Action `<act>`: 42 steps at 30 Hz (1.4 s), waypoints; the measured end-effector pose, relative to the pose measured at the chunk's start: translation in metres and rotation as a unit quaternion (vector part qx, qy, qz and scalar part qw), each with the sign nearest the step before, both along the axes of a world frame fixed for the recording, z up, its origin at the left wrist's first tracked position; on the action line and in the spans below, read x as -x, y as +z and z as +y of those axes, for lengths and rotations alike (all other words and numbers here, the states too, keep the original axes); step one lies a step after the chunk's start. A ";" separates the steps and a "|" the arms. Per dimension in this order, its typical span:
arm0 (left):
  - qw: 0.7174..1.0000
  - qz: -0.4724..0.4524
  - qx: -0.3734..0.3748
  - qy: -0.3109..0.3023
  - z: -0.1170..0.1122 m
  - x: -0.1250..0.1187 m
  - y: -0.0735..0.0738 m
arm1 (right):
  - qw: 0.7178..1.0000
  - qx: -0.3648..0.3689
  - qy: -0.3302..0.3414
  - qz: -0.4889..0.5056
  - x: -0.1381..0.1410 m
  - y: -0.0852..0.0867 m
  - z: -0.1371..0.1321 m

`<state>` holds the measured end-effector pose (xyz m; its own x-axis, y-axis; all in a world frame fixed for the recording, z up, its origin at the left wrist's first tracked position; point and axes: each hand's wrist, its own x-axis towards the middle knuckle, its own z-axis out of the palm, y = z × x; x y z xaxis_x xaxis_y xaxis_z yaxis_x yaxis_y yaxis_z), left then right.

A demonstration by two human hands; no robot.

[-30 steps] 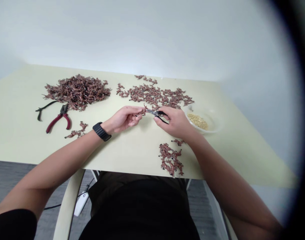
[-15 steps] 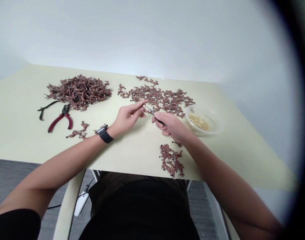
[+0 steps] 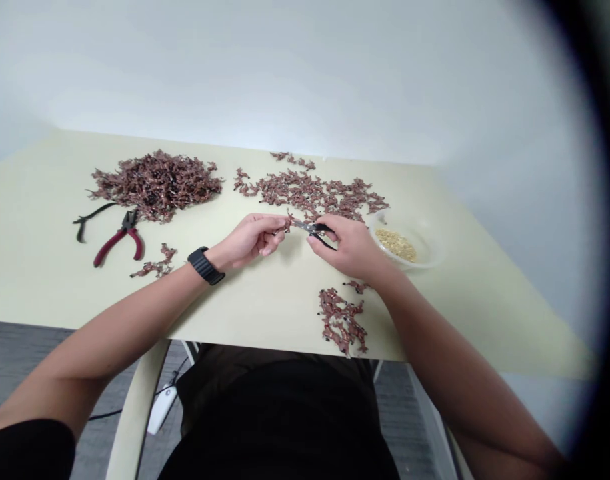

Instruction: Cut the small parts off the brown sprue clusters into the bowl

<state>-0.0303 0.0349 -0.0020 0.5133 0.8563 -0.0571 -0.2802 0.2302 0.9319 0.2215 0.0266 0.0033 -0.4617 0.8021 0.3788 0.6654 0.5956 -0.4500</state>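
Between thumb and fingers, my left hand (image 3: 255, 239) pinches a small brown animal figurine (image 3: 288, 223). My right hand (image 3: 352, 247) grips a pair of black-handled pliers (image 3: 312, 229), whose handles are spread apart. The metal tips of the pliers point left and are right by the figurine; whether they touch it I cannot tell. Behind my hands lies a loose spread of similar brown figurines (image 3: 305, 190). A clear round bowl (image 3: 429, 257) stands beside my right hand, with small gold-coloured pieces (image 3: 395, 245) in it.
A big heap of brown figurines (image 3: 159, 183) rises at the back left. Red-handled pliers (image 3: 119, 238) and a black tool (image 3: 87, 220) lie before it. A few figurines (image 3: 155, 262) are near my left forearm, and a cluster (image 3: 342, 320) lies at the table's front edge.
My left hand has turned, bringing the figurine into plain view. The pliers' handles have spread apart in my right hand, which has shifted slightly right.
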 end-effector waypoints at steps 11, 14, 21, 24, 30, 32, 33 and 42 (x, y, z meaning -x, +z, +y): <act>1.000 0.001 0.002 -0.014 0.001 0.001 -0.002 | 1.000 0.001 0.006 -0.015 -0.003 0.001 0.001; 0.999 0.026 -0.026 -0.003 0.000 0.000 -0.005 | 1.000 0.018 -0.005 -0.004 -0.001 0.004 -0.002; 0.908 0.208 -0.339 0.131 -0.006 -0.002 -0.008 | 0.920 0.349 0.037 0.176 0.011 0.005 -0.008; 0.895 0.216 -0.363 0.146 -0.005 -0.001 -0.007 | 0.892 0.403 0.052 0.201 0.010 0.004 -0.007; 0.983 0.099 -0.141 0.061 0.002 0.000 -0.007 | 0.994 0.072 -0.057 0.055 0.000 -0.001 0.002; 0.991 0.083 -0.099 0.039 0.004 0.001 -0.009 | 0.998 0.026 -0.053 0.022 -0.002 -0.003 0.003; 0.993 0.079 -0.087 0.032 0.005 0.001 -0.010 | 0.999 0.012 -0.043 0.012 -0.003 -0.003 0.004; 0.995 0.078 -0.067 0.020 0.003 -0.001 -0.010 | 1.000 -0.003 0.007 -0.019 -0.004 -0.002 0.003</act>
<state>-0.0296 0.0378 -0.0120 0.4730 0.8809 -0.0187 -0.1354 0.0937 0.9864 0.2250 0.0296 0.0015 -0.4880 0.7927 0.3653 0.6734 0.6082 -0.4202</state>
